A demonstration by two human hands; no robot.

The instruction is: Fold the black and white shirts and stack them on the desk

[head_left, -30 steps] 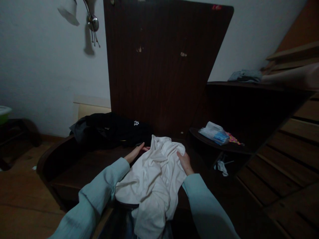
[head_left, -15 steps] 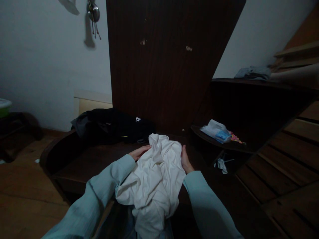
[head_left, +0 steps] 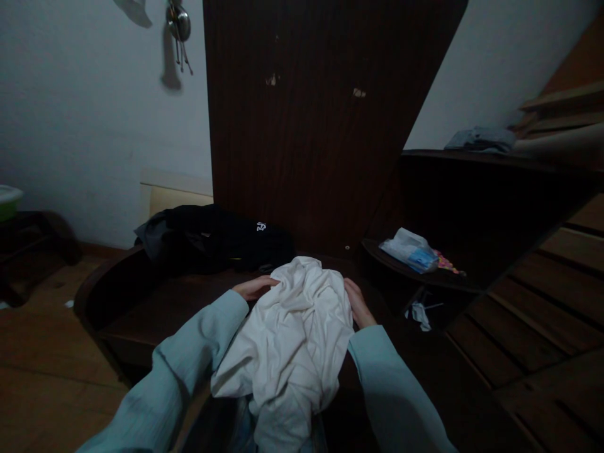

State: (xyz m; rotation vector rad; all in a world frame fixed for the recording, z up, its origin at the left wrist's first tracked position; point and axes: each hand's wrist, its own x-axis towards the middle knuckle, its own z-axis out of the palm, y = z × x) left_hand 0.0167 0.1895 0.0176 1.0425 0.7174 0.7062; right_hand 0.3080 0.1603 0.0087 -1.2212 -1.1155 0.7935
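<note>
A crumpled white garment point(head_left: 292, 333) lies on a dark wooden surface point(head_left: 155, 314) in front of me and hangs down over its near edge. My left hand point(head_left: 252, 287) rests against the cloth's upper left side, fingers curled onto it. My right hand point(head_left: 357, 302) presses the cloth's upper right edge, fingers closed over the fabric. Both arms wear light blue-green sleeves.
A black garment point(head_left: 221, 242) is heaped behind the white one. A tall dark wooden panel point(head_left: 321, 126) stands upright at the back. A plastic packet point(head_left: 408, 250) lies on a rounded shelf to the right. Folded grey cloth point(head_left: 479, 138) sits on a higher ledge. Wooden slats point(head_left: 533, 314) run along the right.
Both hands have drawn in toward the top of the white garment, bunching it into a rounder heap. The left hand went from stretched flat to curled on the cloth.
</note>
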